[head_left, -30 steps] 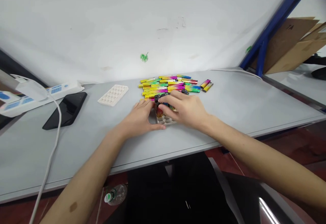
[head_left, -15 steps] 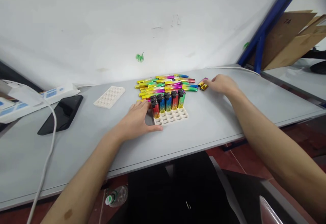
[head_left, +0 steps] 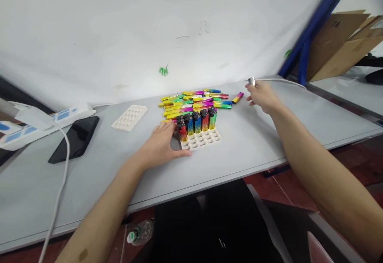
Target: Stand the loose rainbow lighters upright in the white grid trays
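Note:
A white tray with holes [head_left: 206,138] holds several upright lighters [head_left: 196,122] with black tops, in its back part and left column. My left hand [head_left: 160,143] is against the tray's left side, its thumb stretched along the front edge and its other fingers behind, partly hidden. Above the table at the right, my right hand [head_left: 259,94] grips a lighter [head_left: 251,81], its silvery end showing above the fingers. Just left of that hand, one pink and yellow lighter [head_left: 238,97] lies on the table. Behind the tray spreads a pile of shiny multicoloured lighters [head_left: 191,102].
A second white tray [head_left: 129,117] lies left of the pile. Further left are a black phone [head_left: 74,139], a power strip [head_left: 64,115] and a white cable [head_left: 63,179]. Cardboard boxes [head_left: 338,47] stand beyond the blue frame [head_left: 304,57]. A bottle [head_left: 143,233] is below the table.
My right hand has picked up one of the two loose lighters and lifted it up and slightly right. The other remains on the table. My left hand has stayed at the tray.

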`<state>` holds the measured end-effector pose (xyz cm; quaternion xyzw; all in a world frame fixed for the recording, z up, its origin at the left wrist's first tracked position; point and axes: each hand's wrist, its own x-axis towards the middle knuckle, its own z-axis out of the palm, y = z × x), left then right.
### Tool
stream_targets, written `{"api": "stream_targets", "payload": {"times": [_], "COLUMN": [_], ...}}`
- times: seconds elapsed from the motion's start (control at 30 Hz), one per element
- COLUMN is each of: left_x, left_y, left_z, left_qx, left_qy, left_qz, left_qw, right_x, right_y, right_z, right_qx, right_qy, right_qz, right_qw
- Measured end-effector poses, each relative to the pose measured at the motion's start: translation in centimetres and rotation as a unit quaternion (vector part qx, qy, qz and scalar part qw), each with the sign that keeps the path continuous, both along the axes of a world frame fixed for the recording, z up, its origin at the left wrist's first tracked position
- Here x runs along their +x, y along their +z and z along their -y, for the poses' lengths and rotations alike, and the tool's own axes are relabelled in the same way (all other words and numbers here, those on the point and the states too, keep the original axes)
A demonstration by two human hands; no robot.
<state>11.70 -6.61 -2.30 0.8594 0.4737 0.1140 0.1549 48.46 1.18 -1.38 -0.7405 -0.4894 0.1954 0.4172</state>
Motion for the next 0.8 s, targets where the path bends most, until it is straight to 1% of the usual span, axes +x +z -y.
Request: {"api": "stream_targets", "payload": {"times": [0.07, 0.13, 0.2, 0.27, 0.47, 0.6, 0.67, 0.8], "left_x": [0.0, 0.0, 0.0, 0.0, 0.0, 0.0, 0.0, 0.0], "left_y": [0.0, 0.0, 0.1, 0.1, 0.2, 0.1, 0.2, 0.2], "left_z": [0.0, 0.0, 0.1, 0.1, 0.2, 0.1, 0.1, 0.1], "left_qx": [0.0, 0.0, -0.002, -0.004, -0.017, -0.02, -0.018, -0.011], "left_qy": [0.002, 0.002, 0.001, 0.001, 0.016, 0.015, 0.017, 0.013], "left_qz": [-0.001, -0.002, -0.003, -0.002, -0.006, -0.004, -0.005, -0.007], "left_qw": [1.0, 1.0, 1.0, 1.0, 1.0, 1.0, 1.0, 1.0], "right_x": [-0.6, -1.2, -1.9, -2.6, -4.4, -5.2, -5.5, -6.0], "right_y": [0.4, 0.7, 0.7, 0.6, -0.4, -0.7, -0.6, -0.3], "right_z": [0.2, 0.5, 0.7, 0.9, 0.7, 0.8, 1.2, 1.8], "right_qx": [0.035, 0.058, 0.055, 0.035, 0.007, 0.034, 0.05, 0.045], "right_qy": [0.03, 0.084, 0.14, 0.174, 0.198, 0.21, 0.222, 0.231], "right_qz": [-0.075, -0.179, -0.263, -0.304, -0.376, -0.395, -0.392, -0.378], "right_qw": [0.996, 0.979, 0.953, 0.936, 0.905, 0.894, 0.891, 0.895]}}
